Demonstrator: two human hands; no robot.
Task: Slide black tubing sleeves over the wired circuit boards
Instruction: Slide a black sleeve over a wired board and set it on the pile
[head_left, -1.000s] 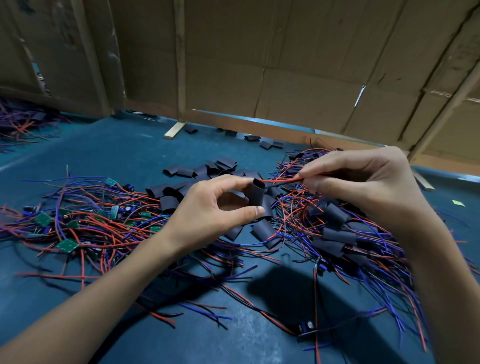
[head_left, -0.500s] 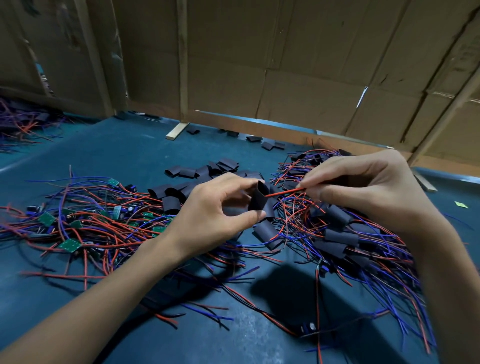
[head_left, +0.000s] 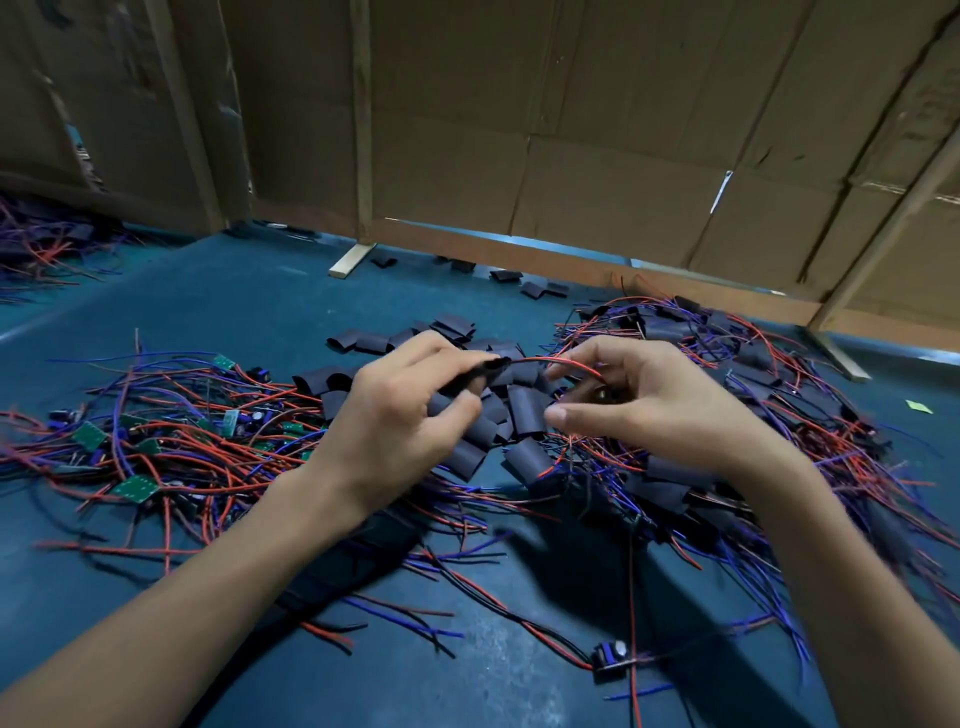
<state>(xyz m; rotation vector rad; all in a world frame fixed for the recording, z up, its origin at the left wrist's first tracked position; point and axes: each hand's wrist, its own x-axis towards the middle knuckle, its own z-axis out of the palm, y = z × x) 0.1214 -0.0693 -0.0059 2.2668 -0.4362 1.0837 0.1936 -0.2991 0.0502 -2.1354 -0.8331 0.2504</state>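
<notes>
My left hand pinches a black tubing sleeve above the blue table. A red wire comes out of the sleeve's right end and arcs over to my right hand, whose fingers curl round the wire end; a small dark part shows inside them. Below the hands lie several loose black sleeves. Bare wired circuit boards with green plates form a tangle at the left. Sleeved boards with red and blue wires are piled at the right.
Cardboard walls with wooden battens close off the back of the blue table. Another wire heap lies at the far left. One wired board lies alone near the front. A few sleeves are scattered along the back wall.
The red wire now runs through the sleeve. My left hand has turned the sleeve flatter and moved it left, and my right hand has shifted down and right along the wire.
</notes>
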